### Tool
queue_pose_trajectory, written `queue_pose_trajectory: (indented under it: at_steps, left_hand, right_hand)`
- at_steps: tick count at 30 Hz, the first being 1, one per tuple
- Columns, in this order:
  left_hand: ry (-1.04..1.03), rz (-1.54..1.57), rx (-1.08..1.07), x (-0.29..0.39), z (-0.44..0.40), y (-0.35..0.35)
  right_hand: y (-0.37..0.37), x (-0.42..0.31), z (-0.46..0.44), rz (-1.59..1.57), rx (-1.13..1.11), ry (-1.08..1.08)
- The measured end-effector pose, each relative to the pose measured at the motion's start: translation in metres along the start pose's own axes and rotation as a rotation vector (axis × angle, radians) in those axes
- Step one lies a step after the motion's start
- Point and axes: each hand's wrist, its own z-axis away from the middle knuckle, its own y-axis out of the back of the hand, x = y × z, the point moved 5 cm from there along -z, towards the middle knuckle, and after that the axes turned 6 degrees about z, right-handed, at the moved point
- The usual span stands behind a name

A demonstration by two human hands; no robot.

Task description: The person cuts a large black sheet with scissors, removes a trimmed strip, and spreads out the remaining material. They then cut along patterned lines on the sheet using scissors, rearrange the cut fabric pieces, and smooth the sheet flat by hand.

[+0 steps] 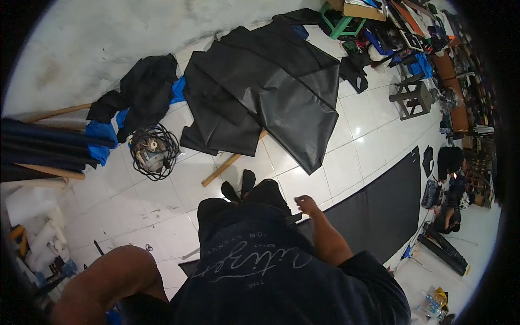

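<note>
And there's the right hand [306,205] at four o'clock, fingers curled inward, though whether they grip anything can't be told! Just beyond it, also towards four, the flat black sheet [374,208] stretches across white tiles [346,160]. The left hand is out of view, its fingers unreadable, the left arm [108,276] bent at eight. Up at twelve, a creased black sheet [260,92] partly covers a wooden pole [222,169]; coiled cable [172,149] sits at nine.

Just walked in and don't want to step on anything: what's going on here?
The person's right hand is near a flat black sheet; whether it grips anything is unclear. The left hand is out of view. Ahead, a rumpled black sheet lies on white tiles, a tan rod poking out beneath it.
</note>
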Motion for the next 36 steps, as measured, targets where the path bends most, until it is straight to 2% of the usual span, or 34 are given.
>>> queue_pose_trajectory:
  at_steps: [2, 5, 10, 12, 14, 16, 19, 22, 23, 24, 26, 27, 28, 29, 30, 31, 32, 33, 34, 35, 36]
  left_hand:
    - [-0.001, -0.009, -0.013, 0.005, 0.000, -0.002]
    - [-0.020, -0.007, -0.036, 0.012, 0.004, -0.005]
    - [-0.068, -0.005, -0.072, 0.027, 0.017, -0.010]
    - [-0.091, 0.006, -0.085, 0.030, 0.023, -0.014]
    - [-0.103, 0.018, -0.081, 0.030, 0.026, -0.015]
    - [-0.114, 0.021, -0.077, 0.030, 0.024, -0.014]
    - [-0.137, 0.028, -0.085, 0.024, 0.017, -0.014]
    - [-0.152, 0.045, -0.068, 0.006, 0.004, -0.008]
    - [-0.156, 0.052, -0.058, -0.004, -0.001, -0.005]
    - [-0.162, 0.065, -0.046, -0.016, -0.006, -0.002]
    - [-0.173, 0.092, 0.004, -0.050, -0.012, 0.006]
    - [-0.139, 0.049, 0.199, -0.075, -0.010, 0.022]
    - [-0.049, -0.051, 0.474, -0.115, 0.006, 0.033]
    - [0.135, -0.177, 0.838, -0.162, 0.028, 0.043]
    - [0.420, -0.283, 1.192, -0.216, 0.057, 0.047]
    - [0.739, -0.309, 1.454, -0.271, 0.091, 0.042]
    - [1.024, -0.301, 1.559, -0.328, 0.127, 0.022]
    - [1.195, -0.122, 1.609, -0.386, 0.168, -0.012]
    - [1.539, -0.251, 1.293, -0.443, 0.237, -0.066]
    - [1.693, -0.508, 0.819, -0.492, 0.293, -0.133]
    - [1.830, -0.312, 0.892, -0.510, 0.285, -0.163]
  right_hand:
    - [0.009, 0.025, -0.006, -0.152, -0.006, -0.080]
    - [0.036, 0.013, 0.013, -0.204, 0.154, -0.071]
    - [0.046, -0.024, 0.025, -0.267, 0.240, 0.051]
    - [0.039, -0.042, 0.022, -0.295, 0.239, 0.192]
    - [0.025, -0.052, 0.014, -0.222, 0.219, 0.201]
    - [0.013, -0.053, 0.003, -0.019, 0.224, 0.279]
    - [0.009, -0.051, -0.016, 0.137, 0.069, 0.182]
    - [0.035, -0.063, -0.039, 0.318, 0.024, 0.186]
    - [0.046, -0.073, -0.050, 0.363, 0.070, 0.299]
    - [0.060, -0.084, -0.058, 0.386, 0.058, 0.301]
    - [0.087, -0.109, -0.081, 0.417, 0.041, 0.316]
    - [0.103, -0.128, -0.095, 0.566, 0.070, 0.440]
    - [0.117, -0.145, -0.104, 0.566, 0.060, 0.452]
    - [0.130, -0.164, -0.111, 0.566, 0.038, 0.441]
    - [0.139, -0.182, -0.122, 0.564, 0.016, 0.429]
    - [0.142, -0.182, -0.150, 0.528, 0.037, 0.413]
    - [0.146, -0.188, -0.161, 0.505, 0.042, 0.377]
    - [0.143, -0.176, -0.188, 0.510, 0.032, 0.371]
    - [0.138, -0.166, -0.218, 0.518, 0.028, 0.375]
    - [0.136, -0.170, -0.230, 0.575, 0.017, 0.360]
    - [0.128, -0.170, -0.242, 0.637, -0.007, 0.343]
